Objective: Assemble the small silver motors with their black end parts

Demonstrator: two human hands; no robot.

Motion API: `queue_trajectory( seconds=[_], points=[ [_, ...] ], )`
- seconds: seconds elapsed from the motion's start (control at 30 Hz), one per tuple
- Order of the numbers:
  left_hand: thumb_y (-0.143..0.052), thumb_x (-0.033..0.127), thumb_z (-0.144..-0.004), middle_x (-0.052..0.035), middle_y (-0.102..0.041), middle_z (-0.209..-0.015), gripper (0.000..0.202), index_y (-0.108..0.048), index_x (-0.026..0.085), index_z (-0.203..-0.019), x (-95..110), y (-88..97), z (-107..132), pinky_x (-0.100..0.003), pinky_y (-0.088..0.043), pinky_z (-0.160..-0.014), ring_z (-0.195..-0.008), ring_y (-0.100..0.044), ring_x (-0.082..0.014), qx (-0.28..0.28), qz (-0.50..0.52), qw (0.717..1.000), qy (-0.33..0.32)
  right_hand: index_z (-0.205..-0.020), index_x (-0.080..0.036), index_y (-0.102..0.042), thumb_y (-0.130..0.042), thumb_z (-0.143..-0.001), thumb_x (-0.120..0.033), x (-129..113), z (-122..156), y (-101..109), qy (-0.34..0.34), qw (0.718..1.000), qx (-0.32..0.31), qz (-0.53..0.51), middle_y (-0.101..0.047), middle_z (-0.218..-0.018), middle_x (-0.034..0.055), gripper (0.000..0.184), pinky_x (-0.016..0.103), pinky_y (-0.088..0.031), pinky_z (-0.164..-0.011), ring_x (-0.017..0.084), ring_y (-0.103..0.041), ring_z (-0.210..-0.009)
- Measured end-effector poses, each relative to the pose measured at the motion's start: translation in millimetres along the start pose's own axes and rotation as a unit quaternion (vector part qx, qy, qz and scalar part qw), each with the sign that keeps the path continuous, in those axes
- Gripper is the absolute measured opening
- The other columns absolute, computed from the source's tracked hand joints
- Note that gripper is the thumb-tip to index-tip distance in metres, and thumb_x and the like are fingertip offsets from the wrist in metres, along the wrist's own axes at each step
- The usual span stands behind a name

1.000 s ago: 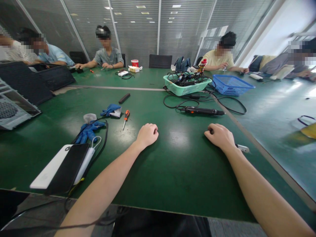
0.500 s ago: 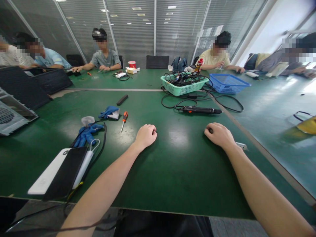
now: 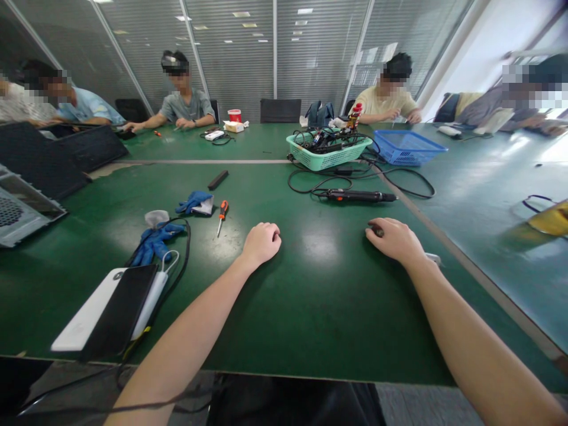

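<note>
My left hand (image 3: 262,245) rests on the green table (image 3: 319,319) as a loose fist, thumb side toward the middle; nothing shows in it. To its left lies an orange-handled screwdriver (image 3: 222,214), apart from the hand. My right hand (image 3: 394,239) is curled on the table at the right. A small dark thing (image 3: 378,231) shows between its thumb and fingers, too small to name. Beside the right wrist a white object (image 3: 433,258) is partly hidden by the arm. Beyond that hand lies a black electric screwdriver (image 3: 361,196) with a cable.
A green basket (image 3: 326,160) of cables and a blue basket (image 3: 406,155) stand farther back. Blue gloves (image 3: 155,242), a black phone (image 3: 119,310), a white device (image 3: 86,313) and a dark bar (image 3: 218,180) lie left. A computer case (image 3: 26,207) stands far left. Several people sit around.
My hands stay nearly in place; the view shifts slightly. The person in yellow across the table has drawn one outstretched hand back toward the other.
</note>
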State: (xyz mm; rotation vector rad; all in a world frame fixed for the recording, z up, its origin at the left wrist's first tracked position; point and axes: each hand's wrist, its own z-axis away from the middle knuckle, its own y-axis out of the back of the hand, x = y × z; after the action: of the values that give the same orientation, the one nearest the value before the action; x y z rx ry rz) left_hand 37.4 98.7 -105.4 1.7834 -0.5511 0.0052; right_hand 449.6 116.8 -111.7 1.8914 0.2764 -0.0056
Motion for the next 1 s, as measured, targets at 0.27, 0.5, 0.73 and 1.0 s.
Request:
queue_trajectory(
  seconds=[0.27, 0.5, 0.73, 1.0],
  points=[
    [-0.053, 0.015, -0.087, -0.0065, -0.072, -0.093, 0.018, -0.069, 0.020, -0.091, 0, 2.8, 1, -0.035, -0.050, -0.084, -0.089, -0.062, -0.0215, 0.000, -0.003, 1.000, -0.009, -0.106, -0.021, -0.073, -0.058, -0.090, -0.048, 48, 22, 28, -0.074, 0.995, 0.028, -0.060, -0.076, -0.101, 0.0105, 0.035, 0.043, -0.050, -0.085, 0.027, -0.070, -0.087],
    [-0.053, 0.015, -0.087, -0.0060, -0.072, -0.093, 0.017, -0.069, 0.020, -0.091, -2, 1.6, 2, -0.034, -0.050, -0.083, -0.088, -0.062, -0.0210, 0.008, -0.004, 1.000, -0.016, -0.125, -0.024, -0.069, -0.062, -0.088, -0.058, 71, 45, 23, -0.017, 0.994, -0.044, -0.099, -0.073, -0.122, 0.0138, 0.051, 0.047, -0.053, -0.089, 0.033, -0.070, -0.100],
    [-0.053, 0.015, -0.087, -0.0063, -0.072, -0.095, 0.018, -0.069, 0.020, -0.091, -1, 2.2, 1, -0.035, -0.050, -0.084, -0.090, -0.062, -0.0216, 0.000, -0.006, 1.000, -0.011, -0.133, -0.024, -0.065, -0.065, -0.085, -0.060, 59, 50, 16, -0.036, 0.990, -0.007, -0.133, -0.073, -0.120, 0.0102, 0.059, 0.047, -0.055, -0.090, 0.030, -0.071, -0.097],
    [-0.053, 0.015, -0.087, -0.0067, -0.071, -0.093, 0.018, -0.070, 0.020, -0.090, 0, 1.8, 2, -0.036, -0.050, -0.085, -0.090, -0.062, -0.0219, -0.001, 0.004, 1.000, -0.008, -0.125, -0.025, -0.067, -0.058, -0.091, -0.048, -29, 28, 4, 0.065, 0.992, -0.005, -0.111, -0.067, -0.119, 0.0099, 0.042, 0.043, -0.052, -0.096, 0.028, -0.065, -0.106]
  ],
)
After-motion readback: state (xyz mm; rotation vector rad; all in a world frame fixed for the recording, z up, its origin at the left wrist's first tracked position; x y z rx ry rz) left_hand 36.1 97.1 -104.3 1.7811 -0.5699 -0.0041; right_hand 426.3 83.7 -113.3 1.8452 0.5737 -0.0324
